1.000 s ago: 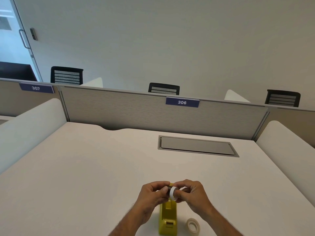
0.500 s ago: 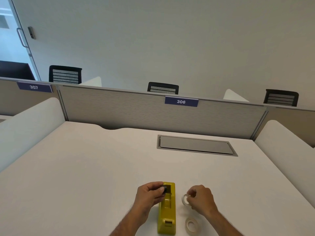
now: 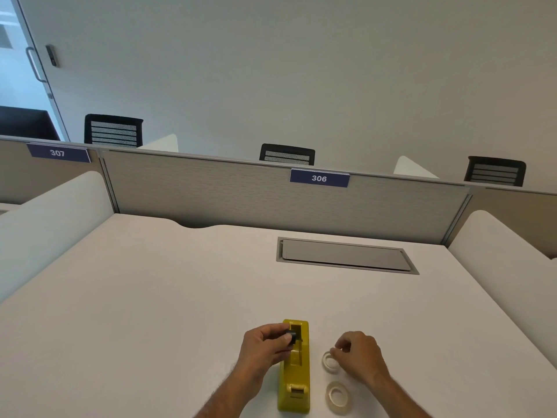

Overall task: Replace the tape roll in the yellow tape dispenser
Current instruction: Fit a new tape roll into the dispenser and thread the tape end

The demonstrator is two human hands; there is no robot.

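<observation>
The yellow tape dispenser (image 3: 296, 375) stands on the white desk near the front edge, and its roll slot shows no roll. My left hand (image 3: 263, 348) pinches the small black spool core (image 3: 291, 338) just above the slot's left side. To the right of the dispenser, my right hand (image 3: 360, 357) has its fingertips on the rim of a clear tape roll (image 3: 329, 362) that lies flat on the desk. A second clear tape roll (image 3: 339, 395) lies loose just in front of it, touched by nothing.
A grey cable hatch (image 3: 346, 256) is set into the white desk (image 3: 165, 297) further back. A grey partition (image 3: 241, 197) with a "306" label closes the far side, white side dividers flank the desk, and black chair backs show beyond.
My hands have parted. The right hand took the tape roll off the core and lowered it to the desk, right of the dispenser. The left hand kept the black core over the slot.
</observation>
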